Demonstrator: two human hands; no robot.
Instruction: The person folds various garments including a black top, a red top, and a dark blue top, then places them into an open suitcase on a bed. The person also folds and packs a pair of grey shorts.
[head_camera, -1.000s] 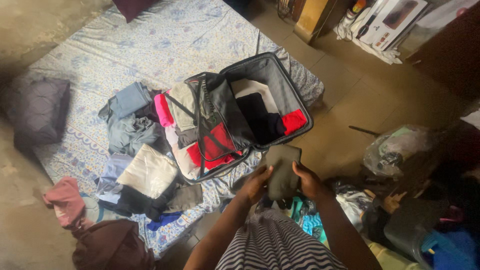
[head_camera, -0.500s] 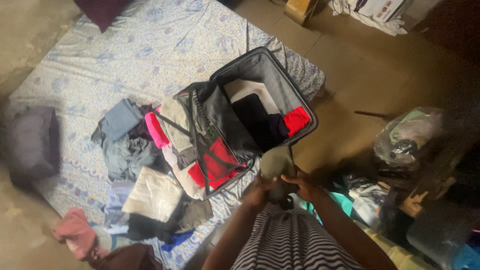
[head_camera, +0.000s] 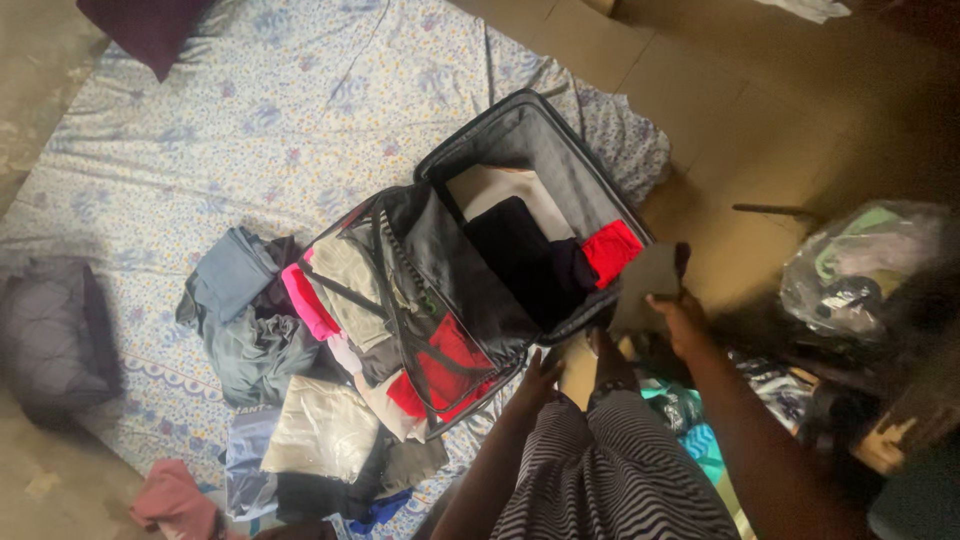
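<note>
An open dark suitcase (head_camera: 548, 133) lies on a floral bed sheet (head_camera: 250, 110), with folded clothes in both halves, among them a red garment (head_camera: 612, 250) and a black one (head_camera: 520, 255). My right hand (head_camera: 678, 318) holds a grey-brown folded cloth (head_camera: 648, 280) at the suitcase's near right corner. My left hand (head_camera: 540, 378) is below the suitcase's front edge, fingers apart, holding nothing that I can see. A striped garment (head_camera: 610, 470) covers my lap at the bottom of the view.
Loose clothes (head_camera: 250, 320) are piled left of the suitcase. A dark cushion (head_camera: 50, 335) lies at the far left, a maroon pillow (head_camera: 140, 30) at the top. A clear bag of items (head_camera: 865, 270) and more clutter stand on the floor to the right.
My hands have parted. The right hand has lifted the folded cloth up and right toward the suitcase's corner, while the left hand has let go and dropped below the edge.
</note>
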